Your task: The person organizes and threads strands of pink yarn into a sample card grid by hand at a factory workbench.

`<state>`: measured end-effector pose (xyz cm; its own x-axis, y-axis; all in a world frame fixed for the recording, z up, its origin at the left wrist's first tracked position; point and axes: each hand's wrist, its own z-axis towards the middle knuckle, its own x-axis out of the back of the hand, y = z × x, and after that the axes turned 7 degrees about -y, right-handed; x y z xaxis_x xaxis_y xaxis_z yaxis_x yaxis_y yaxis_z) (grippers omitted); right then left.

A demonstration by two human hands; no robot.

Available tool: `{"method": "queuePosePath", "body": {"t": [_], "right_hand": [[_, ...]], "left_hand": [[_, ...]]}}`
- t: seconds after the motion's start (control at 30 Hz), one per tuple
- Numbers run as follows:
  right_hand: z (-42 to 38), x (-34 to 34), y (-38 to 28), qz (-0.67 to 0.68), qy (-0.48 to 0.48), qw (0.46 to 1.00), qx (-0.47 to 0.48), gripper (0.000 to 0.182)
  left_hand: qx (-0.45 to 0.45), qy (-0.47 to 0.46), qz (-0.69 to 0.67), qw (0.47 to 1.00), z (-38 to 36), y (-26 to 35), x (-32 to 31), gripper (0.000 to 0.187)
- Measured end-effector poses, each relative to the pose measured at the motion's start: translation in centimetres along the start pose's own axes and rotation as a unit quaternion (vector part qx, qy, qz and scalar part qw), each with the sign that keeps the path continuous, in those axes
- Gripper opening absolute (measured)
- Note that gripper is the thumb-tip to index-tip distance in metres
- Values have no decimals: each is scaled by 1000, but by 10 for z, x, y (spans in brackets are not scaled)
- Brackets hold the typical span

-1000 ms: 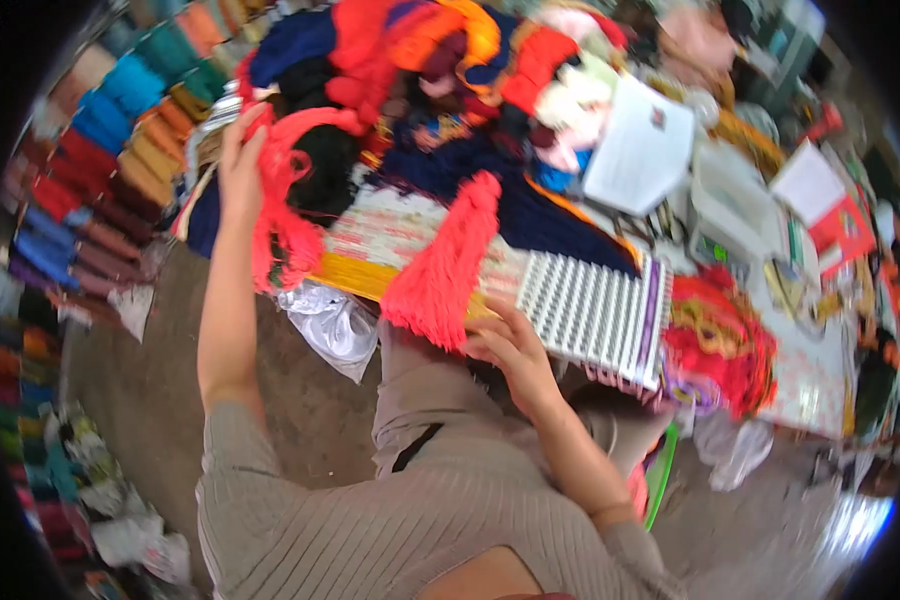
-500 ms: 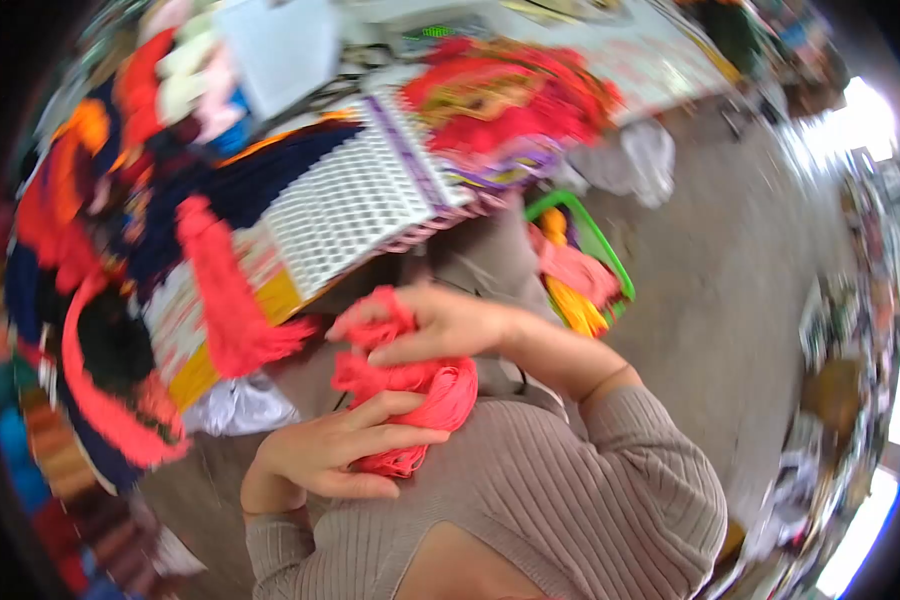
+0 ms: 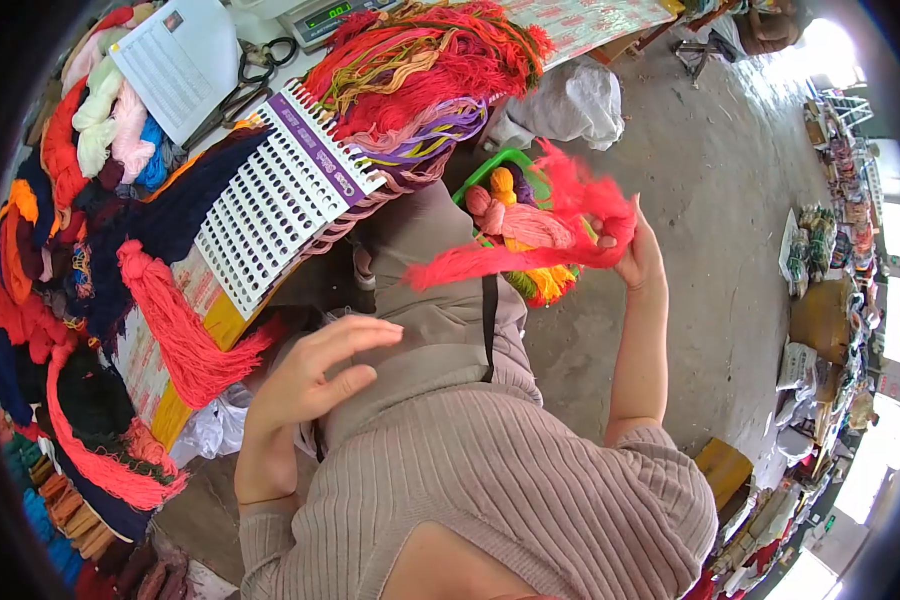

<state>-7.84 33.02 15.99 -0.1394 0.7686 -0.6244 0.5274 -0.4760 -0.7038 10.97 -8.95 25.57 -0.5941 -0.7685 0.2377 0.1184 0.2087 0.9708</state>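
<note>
My right hand [image 3: 630,248] grips a skein of red thread [image 3: 530,258], blurred by motion, over the green basket [image 3: 514,160] at my right. Inside that basket lie pink, orange and yellow skeins [image 3: 530,226]. Above my lap, my left hand [image 3: 332,362] is open and holds nothing, its fingers stretched out. A coral-red hank of thread [image 3: 192,330] hangs over the table edge, to the left of that hand. On the table lies a white card with rows of holes [image 3: 280,190] and a purple stripe.
Red and multicoloured threads [image 3: 430,75] are heaped on the table, with navy hanks [image 3: 160,235] to the left. Scissors [image 3: 260,62], a printed sheet [image 3: 175,65] and a digital scale [image 3: 330,18] lie behind. A white bag [image 3: 570,105] sits beside the table; crowded shelves [image 3: 840,280] line the right.
My right hand has swung right from my lap with the red skein, which is now stretched out over the basket. The left hand has let go of it and stays near my lap.
</note>
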Motion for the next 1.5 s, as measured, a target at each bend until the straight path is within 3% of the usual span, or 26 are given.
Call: {"method": "queuePosePath", "body": {"t": [0.07, 0.13, 0.2, 0.27, 0.33, 0.43, 0.5, 0.67, 0.9, 0.93, 0.97, 1.03, 1.13, 1.2, 1.23, 1.33, 1.37, 1.43, 1.5], "right_hand": [[-3, 9, 6, 193, -20, 981, 15, 38], [-10, 25, 7, 94, -19, 989, 112, 37], [-20, 18, -6, 22, -6, 980, 198, 56], [-39, 5, -27, 19, -120, 967, 224, 61], [-46, 24, -39, 39, -152, 962, 222, 60], [-43, 89, -26, -100, 131, 979, 118, 41], [-48, 101, -14, -84, 193, 975, 67, 32], [-52, 120, -2, -92, 223, 968, 66, 26], [79, 157, 57, -176, 233, 953, 77, 32], [96, 149, 69, -222, 262, 939, -7, 47], [107, 118, 74, -382, 329, 855, -126, 61], [142, 143, 106, -601, 202, 771, -54, 67], [112, 38, 93, -608, -251, 753, -22, 59], [81, -3, 99, -656, -417, 628, -34, 48], [52, -53, 90, -655, -439, 609, -89, 43], [8, -85, 87, -671, -456, 570, -128, 26], [-3, -110, 69, -669, -369, 571, -301, 24], [-4, -74, 60, -672, -494, 321, -449, 22], [-13, -47, 47, -564, -451, 428, -544, 25]], "left_hand": [[25, 42, 4, 999, -1, -4, 4, 32], [55, 82, 8, 995, -4, -8, 8, 31], [83, 120, -24, 989, -7, -19, 10, 29], [112, 145, -38, 982, -10, -33, 12, 27], [125, 157, -76, 977, -5, -43, 8, 27], [140, 158, -121, 970, 3, -59, 1, 26], [151, 131, -157, 967, 11, -67, -8, 26], [139, 76, -121, 980, 8, -69, -15, 26], [156, 203, -227, 940, -29, -80, -15, 30], [166, 216, -225, 935, -33, -83, -18, 30], [168, 225, -225, 933, -38, -83, -20, 30], [166, 230, -187, 941, -46, -83, -22, 28], [157, 274, -187, 930, -68, -87, -16, 29], [131, 352, -229, 898, -93, -83, -1, 31], [134, 401, -222, 878, -108, -82, 10, 30], [106, 561, -186, 799, -151, -62, 46, 29], [88, 604, -178, 772, -164, -55, 61, 29], [78, 646, -81, 755, -194, -66, 92, 27], [141, 682, 77, 713, -220, -100, 124, 28]]}}
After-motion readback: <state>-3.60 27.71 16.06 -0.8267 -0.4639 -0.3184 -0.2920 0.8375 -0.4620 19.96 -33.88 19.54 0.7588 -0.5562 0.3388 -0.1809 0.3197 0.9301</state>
